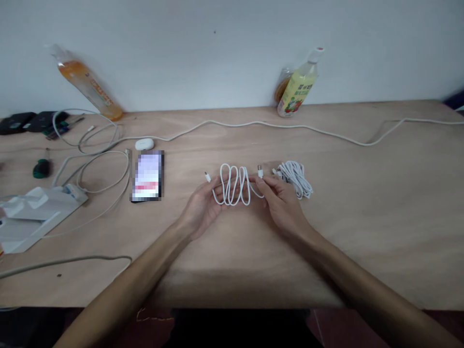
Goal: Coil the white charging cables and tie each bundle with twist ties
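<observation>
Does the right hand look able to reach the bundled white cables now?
Probably yes: the bundled white cables lie beside the right hand, with nothing visible between, though it holds a coiled white cable's plug.

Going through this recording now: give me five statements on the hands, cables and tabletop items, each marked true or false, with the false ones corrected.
1. The left hand supports a looped, thin white cable. True.
2. The right hand is empty. False: it pinches that cable near a white, metal-tipped plug.
3. A bundle of white cable lies on the pale wooden table beside the right hand. True.
4. A black-edged rectangular phone lies to the right of both hands. False: it lies to their left.
5. A yellow-labelled plastic bottle stands near the wall. True.
</observation>
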`<state>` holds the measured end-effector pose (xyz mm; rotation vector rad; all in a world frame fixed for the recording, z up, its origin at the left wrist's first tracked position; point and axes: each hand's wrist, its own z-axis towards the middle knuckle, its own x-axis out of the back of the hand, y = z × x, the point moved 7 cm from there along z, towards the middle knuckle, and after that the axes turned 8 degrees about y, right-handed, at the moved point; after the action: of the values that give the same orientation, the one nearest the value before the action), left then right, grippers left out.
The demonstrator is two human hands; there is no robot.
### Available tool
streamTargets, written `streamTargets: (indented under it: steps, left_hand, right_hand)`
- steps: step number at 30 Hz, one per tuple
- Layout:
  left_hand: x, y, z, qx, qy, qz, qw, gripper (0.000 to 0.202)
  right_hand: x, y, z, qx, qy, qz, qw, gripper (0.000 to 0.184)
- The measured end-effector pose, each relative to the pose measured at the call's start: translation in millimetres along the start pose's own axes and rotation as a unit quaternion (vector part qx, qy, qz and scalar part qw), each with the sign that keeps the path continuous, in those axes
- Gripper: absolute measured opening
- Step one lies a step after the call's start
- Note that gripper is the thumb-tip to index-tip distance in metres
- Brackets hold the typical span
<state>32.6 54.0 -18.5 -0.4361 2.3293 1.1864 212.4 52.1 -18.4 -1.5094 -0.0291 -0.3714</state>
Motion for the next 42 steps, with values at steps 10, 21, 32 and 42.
streamTargets:
  steps: [10, 21, 32, 42]
  left_hand:
    - [-1.3, 2, -1, -0.019, 0.015, 0.002, 1.0, 0.043]
    - [0.6, 5, 0, -0.012, 0.011, -0.028, 0.999, 0.048]
    - [-4.1, 8, -3, -0.035, 0.001, -0.015, 0.999, 0.051]
    - [-5.3, 10, -5, -0.053, -0.015, -0.018, 0.998, 0.059]
  right_hand:
    - [-13, -5, -4, -0.052, -0.078, 0.058, 0.994, 0.049]
    - [-11, 3, -2, -0.114, -0.048, 0.114, 0.986, 0.045]
    - [-5, -5, -2, -0.04, 0.001, 0.072, 0.997, 0.037]
    - [-4, -5, -2, -0.045, 0.032, 0.164, 0.985, 0.043]
